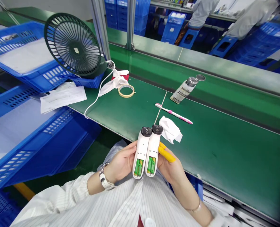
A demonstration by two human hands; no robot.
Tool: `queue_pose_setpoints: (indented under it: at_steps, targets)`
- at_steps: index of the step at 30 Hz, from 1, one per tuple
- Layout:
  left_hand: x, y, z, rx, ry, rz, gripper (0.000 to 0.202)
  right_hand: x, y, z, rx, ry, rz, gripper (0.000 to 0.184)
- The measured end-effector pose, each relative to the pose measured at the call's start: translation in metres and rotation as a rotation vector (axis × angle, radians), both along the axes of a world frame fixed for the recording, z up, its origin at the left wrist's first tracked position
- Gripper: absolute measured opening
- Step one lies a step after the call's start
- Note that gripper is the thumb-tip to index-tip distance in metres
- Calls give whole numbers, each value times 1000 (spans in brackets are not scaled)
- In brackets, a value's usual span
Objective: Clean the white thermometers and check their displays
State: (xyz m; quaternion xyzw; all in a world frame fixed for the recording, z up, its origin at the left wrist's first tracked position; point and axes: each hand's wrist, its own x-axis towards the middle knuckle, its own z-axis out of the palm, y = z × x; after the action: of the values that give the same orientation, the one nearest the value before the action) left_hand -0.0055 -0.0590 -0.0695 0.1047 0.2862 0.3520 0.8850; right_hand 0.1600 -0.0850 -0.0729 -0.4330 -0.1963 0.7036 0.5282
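Observation:
Two white handheld infrared thermometers with dark sensor heads are held side by side, upright and close together, over the table's near edge. Their battery bays are uncovered, and green batteries show inside both. My left hand [122, 162] is closed around the left thermometer [141, 146], gripping it from its outer side. My right hand [171, 168], with yellow covers on some fingers, grips the right thermometer [154, 145]. A crumpled white cloth [170, 129] lies just beyond my right fingers. Farther back rests a pink and white toothbrush [173, 113].
A clear bottle [183, 90] with its lid flipped up stands on the green table [225, 142]. Leftward are a tape roll [126, 90], a white cable [99, 91], a black fan [73, 45], papers [62, 97] and blue crates [47, 135]. People sit across the far side.

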Motion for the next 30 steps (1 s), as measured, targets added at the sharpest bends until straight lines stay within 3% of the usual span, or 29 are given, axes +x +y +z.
queue_pose_setpoints:
  at_steps: [8,14,23,30]
  targets:
    - [0,-1,1,49,21,1,34,0,0,-1,19,3,-1,33]
    - [1,-5,-3,156,119,-11,52,-4,-1,-3,56,-86,55,34]
    - [3,-1,-3,40,156,79,26,-8,-3,-7,32,-62,25,32]
    - [3,-1,-1,51,110,60,22,-8,-2,-5,36,-59,36,32]
